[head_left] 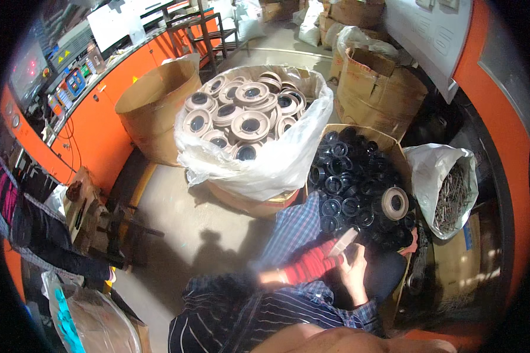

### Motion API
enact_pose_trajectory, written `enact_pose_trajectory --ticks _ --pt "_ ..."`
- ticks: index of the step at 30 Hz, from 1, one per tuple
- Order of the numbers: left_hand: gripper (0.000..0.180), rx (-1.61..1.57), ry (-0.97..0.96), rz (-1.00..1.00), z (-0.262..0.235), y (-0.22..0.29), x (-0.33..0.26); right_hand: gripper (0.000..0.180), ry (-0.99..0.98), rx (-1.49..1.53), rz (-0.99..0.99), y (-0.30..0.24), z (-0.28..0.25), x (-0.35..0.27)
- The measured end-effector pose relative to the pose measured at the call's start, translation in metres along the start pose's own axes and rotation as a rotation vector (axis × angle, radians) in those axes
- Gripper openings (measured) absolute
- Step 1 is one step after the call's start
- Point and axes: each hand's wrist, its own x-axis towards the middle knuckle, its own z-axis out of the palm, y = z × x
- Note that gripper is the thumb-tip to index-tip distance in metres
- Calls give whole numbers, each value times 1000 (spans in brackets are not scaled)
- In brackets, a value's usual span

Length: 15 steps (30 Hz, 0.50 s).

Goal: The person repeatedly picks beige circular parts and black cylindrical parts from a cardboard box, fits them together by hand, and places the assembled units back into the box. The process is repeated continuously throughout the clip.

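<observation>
Cramped concrete floor point(218, 229), crowded with boxes. Left-hand fingers point(334, 247), red-gloved, pinching a pale flat piece point(343, 241); right hand point(354, 272) cupped just below, grip unclear. Just beyond, carton of black rings point(353, 176), one tan ring point(394, 203) on top; white-bagged tan discs point(241, 115) behind; sack of nails point(450, 197) alongside.

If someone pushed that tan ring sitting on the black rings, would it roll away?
The tan ring is round, so on edge it might roll. It lies tilted atop loose black rings, so it would more likely slide or tip. It looks stiff, probably light.

Head-worn fisheye, steeply downward view
</observation>
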Motion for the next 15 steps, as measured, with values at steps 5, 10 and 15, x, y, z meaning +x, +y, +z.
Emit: enact_pose_trajectory --ticks 5,10,15 --pt "64 222 53 425 8 1 0 33 48 1095 158 17 27 -2" --pt "55 -38 101 -39 2 18 2 70 168 -40 -168 36 7 1" --pt "45 -371 -71 -137 -6 29 -2 66 181 -73 -328 39 -4 0"
